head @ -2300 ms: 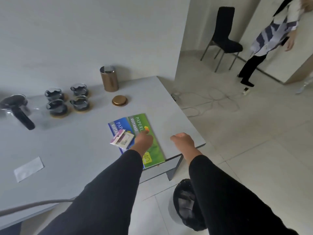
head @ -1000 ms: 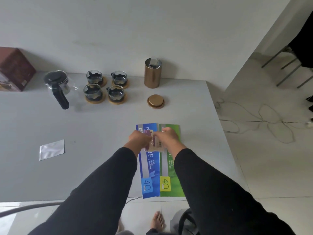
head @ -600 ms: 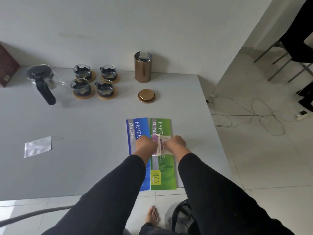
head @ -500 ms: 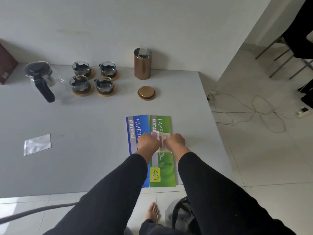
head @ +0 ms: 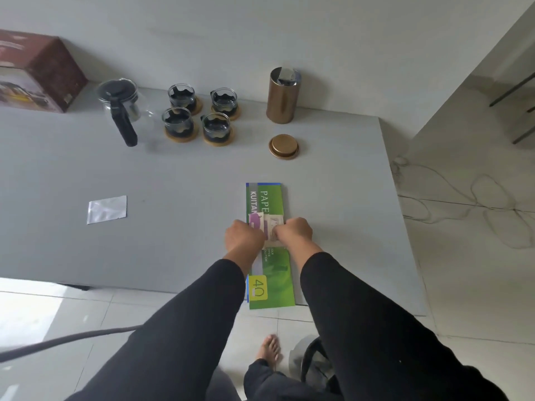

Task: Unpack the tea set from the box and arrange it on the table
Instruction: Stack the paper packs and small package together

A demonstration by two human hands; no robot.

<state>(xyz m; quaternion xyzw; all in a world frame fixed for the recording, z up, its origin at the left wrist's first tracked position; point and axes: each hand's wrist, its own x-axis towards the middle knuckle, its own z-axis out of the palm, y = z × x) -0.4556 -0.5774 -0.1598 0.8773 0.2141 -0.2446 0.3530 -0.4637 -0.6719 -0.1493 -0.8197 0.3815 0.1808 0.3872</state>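
Observation:
A glass teapot (head: 120, 102) with a black handle stands at the back of the grey table (head: 179, 204). Beside it, several glass cups (head: 199, 114) sit on round wooden coasters. The brown box (head: 37, 73) is at the far left against the wall. My left hand (head: 244, 238) and my right hand (head: 293, 231) both grip a small purple-and-white sachet (head: 266, 228) between them, above a green booklet (head: 270, 256) near the front edge.
An open copper canister (head: 282, 96) stands at the back, its lid (head: 283, 146) lying in front of it. A silver foil packet (head: 107, 209) lies to the left. Cables (head: 477, 209) trail on the tiled floor at right. A dark bin (head: 312, 360) sits below the table edge.
The green booklet now lies on top of the blue one, which shows only as an edge. Both hands still hold the sachet. My view has shifted left, bringing the brown box into sight.

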